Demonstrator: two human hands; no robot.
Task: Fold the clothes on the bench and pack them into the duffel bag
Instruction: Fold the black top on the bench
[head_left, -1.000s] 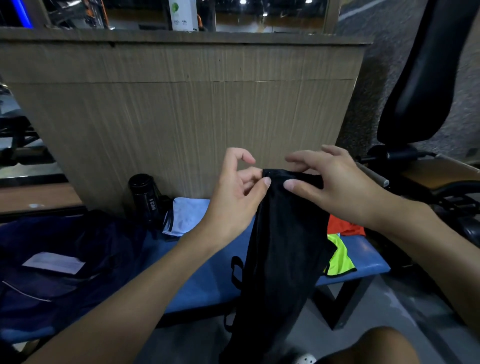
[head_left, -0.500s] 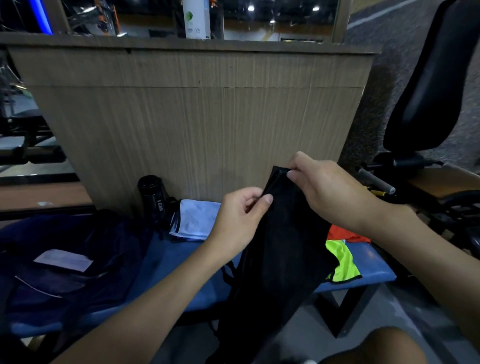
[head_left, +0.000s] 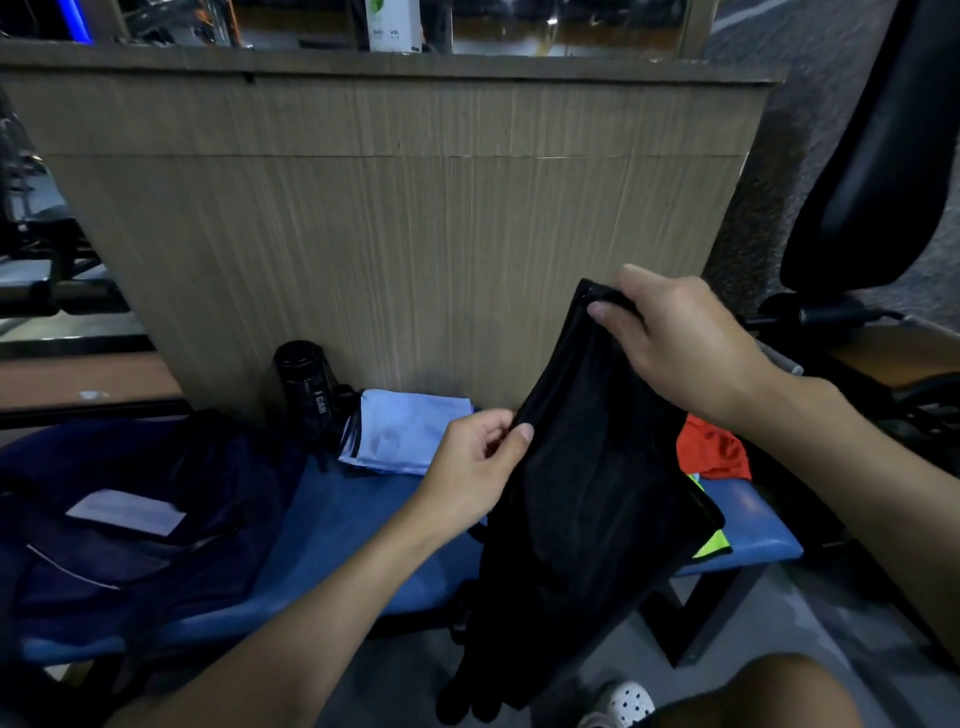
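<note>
The black garment (head_left: 587, 499) hides most of the yellow shirt (head_left: 712, 540) and part of the orange one (head_left: 714, 449).

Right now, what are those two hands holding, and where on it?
A black garment, gripped by both hands. The right hand pinches its top corner; the left hand pinches its left edge lower down. The rest hangs loose below bench level.

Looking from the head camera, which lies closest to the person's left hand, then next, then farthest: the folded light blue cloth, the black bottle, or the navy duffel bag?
From the left hand:
1. Folded light blue cloth, just left of it on the bench.
2. Black bottle, farther left against the wooden panel.
3. Navy duffel bag, at the bench's far left end.
</note>
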